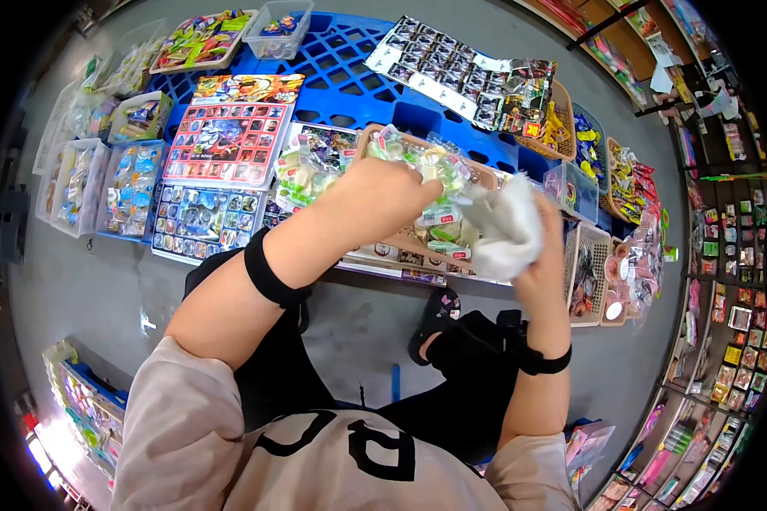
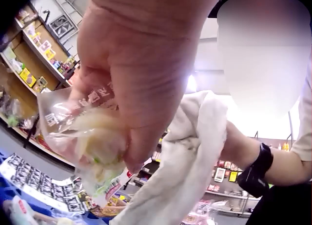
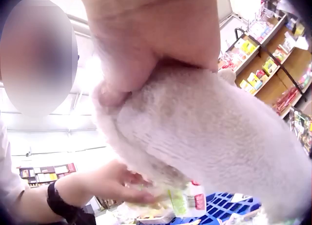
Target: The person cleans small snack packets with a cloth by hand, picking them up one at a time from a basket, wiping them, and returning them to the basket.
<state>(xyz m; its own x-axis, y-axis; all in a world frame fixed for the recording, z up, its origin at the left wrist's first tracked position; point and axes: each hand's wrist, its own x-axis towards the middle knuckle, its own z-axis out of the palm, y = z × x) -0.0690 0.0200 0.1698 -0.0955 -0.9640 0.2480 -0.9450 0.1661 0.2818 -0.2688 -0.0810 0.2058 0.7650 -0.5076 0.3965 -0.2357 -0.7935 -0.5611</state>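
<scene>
My left hand [image 1: 388, 194] is over a tan basket [image 1: 363, 146] of clear packets [image 1: 450, 233] with green and white print. In the left wrist view its thumb and fingers pinch one clear plastic packet [image 2: 100, 149] with pale, rounded contents. My right hand [image 1: 547, 247] grips a fluffy white cloth [image 1: 510, 228], bunched up just right of the left hand. The cloth [image 3: 209, 132] hangs down from the fingers in the right wrist view and hides most of them. Part of a packet [image 3: 187, 200] shows behind its lower edge.
A blue plastic pallet [image 1: 341, 55] carries the goods. Picture sheets [image 1: 226, 140] lie on the left, beside clear tubs [image 1: 132, 187] of packets. Dark printed packs [image 1: 460, 72] lie at the back, snack baskets [image 1: 562, 128] on the right. Stocked shelves [image 1: 733, 281] stand farther right.
</scene>
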